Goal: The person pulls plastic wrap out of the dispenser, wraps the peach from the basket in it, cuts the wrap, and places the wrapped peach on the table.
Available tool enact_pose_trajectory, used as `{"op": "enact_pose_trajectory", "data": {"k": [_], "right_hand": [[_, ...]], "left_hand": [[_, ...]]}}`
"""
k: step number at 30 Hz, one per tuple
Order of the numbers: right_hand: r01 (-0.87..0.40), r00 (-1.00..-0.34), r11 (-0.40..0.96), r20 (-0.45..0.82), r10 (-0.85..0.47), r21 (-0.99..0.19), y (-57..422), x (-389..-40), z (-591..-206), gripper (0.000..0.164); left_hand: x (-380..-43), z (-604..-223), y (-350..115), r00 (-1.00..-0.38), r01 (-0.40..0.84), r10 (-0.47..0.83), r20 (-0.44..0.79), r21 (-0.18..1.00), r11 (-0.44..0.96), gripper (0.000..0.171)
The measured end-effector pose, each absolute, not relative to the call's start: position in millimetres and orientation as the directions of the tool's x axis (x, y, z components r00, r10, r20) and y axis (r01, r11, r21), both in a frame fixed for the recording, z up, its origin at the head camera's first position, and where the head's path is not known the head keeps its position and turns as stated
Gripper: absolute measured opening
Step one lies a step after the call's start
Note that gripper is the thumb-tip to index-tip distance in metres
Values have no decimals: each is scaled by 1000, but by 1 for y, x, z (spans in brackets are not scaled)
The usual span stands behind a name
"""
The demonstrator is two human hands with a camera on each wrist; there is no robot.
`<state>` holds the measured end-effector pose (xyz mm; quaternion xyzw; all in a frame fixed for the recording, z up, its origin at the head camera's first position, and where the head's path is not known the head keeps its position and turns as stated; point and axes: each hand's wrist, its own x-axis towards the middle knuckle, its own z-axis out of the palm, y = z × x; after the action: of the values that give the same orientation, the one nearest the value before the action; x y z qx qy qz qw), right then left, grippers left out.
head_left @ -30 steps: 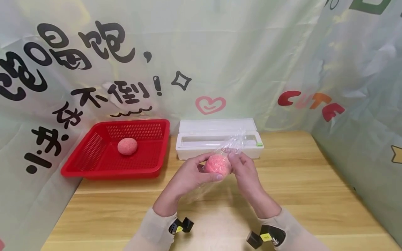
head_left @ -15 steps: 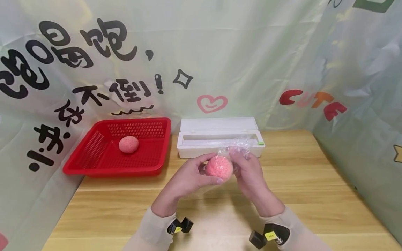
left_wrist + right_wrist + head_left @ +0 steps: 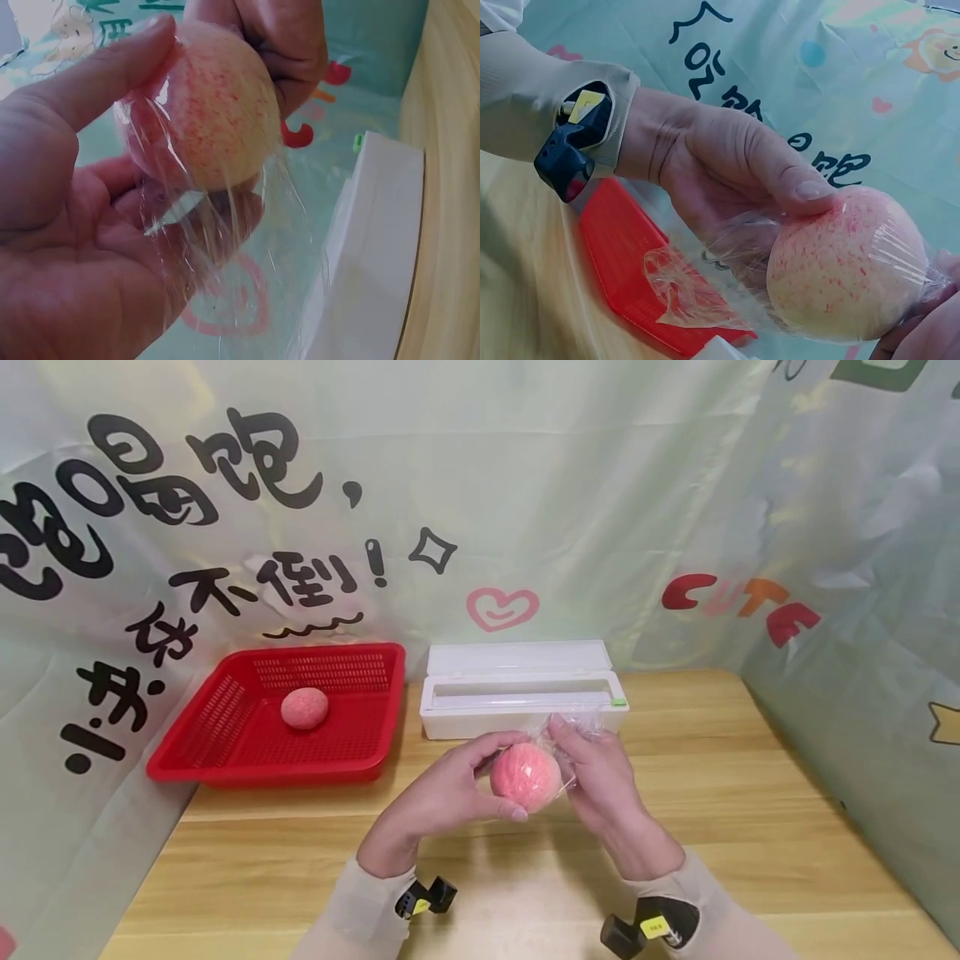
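A pink, cream-speckled peach (image 3: 527, 778) is raised over the table in front of me. My left hand (image 3: 448, 787) grips it, thumb on the near side and fingers behind. Clear plastic wrap (image 3: 694, 300) covers the fruit and trails loose below it in the left wrist view. On the peach's right, my right hand (image 3: 606, 781) pinches the bunched wrap between thumb and fingers; in the right wrist view only part of that hand shows at the lower right edge. Behind both hands stands a white plastic-wrap dispenser (image 3: 450, 723) with its lid raised.
A red plastic basket (image 3: 262, 775) stands at the back left, holding another pink peach (image 3: 304, 708). The wooden table (image 3: 750, 827) extends to the right and toward me. A printed cloth backdrop (image 3: 585, 510) rises behind and at both sides.
The peach has come slightly lower and nearer, turning in the left hand. My right hand has drawn the upstanding wrap down and gathered it beside the fruit.
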<state>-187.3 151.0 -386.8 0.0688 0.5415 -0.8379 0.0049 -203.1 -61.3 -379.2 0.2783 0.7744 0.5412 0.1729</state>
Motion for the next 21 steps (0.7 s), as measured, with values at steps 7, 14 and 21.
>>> {"op": "enact_pose_trajectory", "data": {"k": [7,14,21], "right_hand": [[14,-992,-406,-64,108,-914,151,-181,-382,25],[-91,-995,-395,63,84,-914,153,-182,-380,30],[-187,-957,-310,102,271,-932,154,-184,-377,26]], "left_hand": [[-205,-379,-61,-781,148,625,-11,968,203,84],[-215,-387,-69,-750,144,661,21,981,132,75],[-217,-387,-75,-728,197,684,50,971,138,74]]}}
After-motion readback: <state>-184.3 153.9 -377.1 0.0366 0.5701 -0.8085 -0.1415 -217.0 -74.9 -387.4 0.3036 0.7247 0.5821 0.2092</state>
